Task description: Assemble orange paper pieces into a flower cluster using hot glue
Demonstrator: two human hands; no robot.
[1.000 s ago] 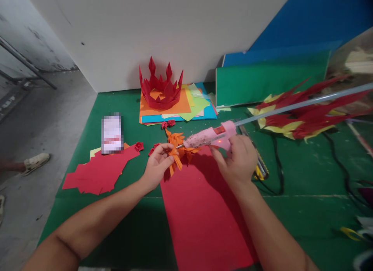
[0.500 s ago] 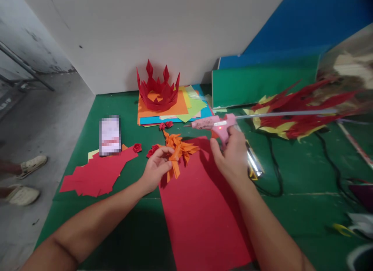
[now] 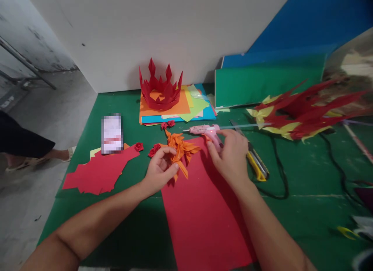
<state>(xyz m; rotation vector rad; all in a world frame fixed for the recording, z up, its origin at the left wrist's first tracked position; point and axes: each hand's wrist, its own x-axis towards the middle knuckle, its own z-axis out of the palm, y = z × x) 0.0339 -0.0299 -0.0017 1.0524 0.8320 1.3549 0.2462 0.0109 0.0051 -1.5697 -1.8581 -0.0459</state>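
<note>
My left hand [image 3: 159,168] pinches an orange folded-paper piece [image 3: 179,146] with several pointed petals, its thumb and fingertips at the lower edge. My right hand [image 3: 231,156] has its fingers around the handle of a pink hot glue gun [image 3: 204,130]. The gun's nozzle points left, just above the orange petals, and a clear glue stick [image 3: 244,126] sticks out at its back. Beneath both hands lies a large red paper sheet [image 3: 206,208]. Small red paper roses [image 3: 154,149] sit close to the orange piece.
Behind stands a red paper crown [image 3: 160,94] on stacked coloured paper [image 3: 186,117]. At left are a phone [image 3: 112,135] and red paper pieces [image 3: 99,172]. A yellow cutter knife [image 3: 258,164], a black cord [image 3: 279,173] and a red-yellow paper crown [image 3: 300,111] are at right. A person's leg [image 3: 26,140] shows far left.
The glue gun in my right hand has come down and slightly left toward the table. The orange piece has turned slightly in my left hand. A passer-by's legs have shifted at left.
</note>
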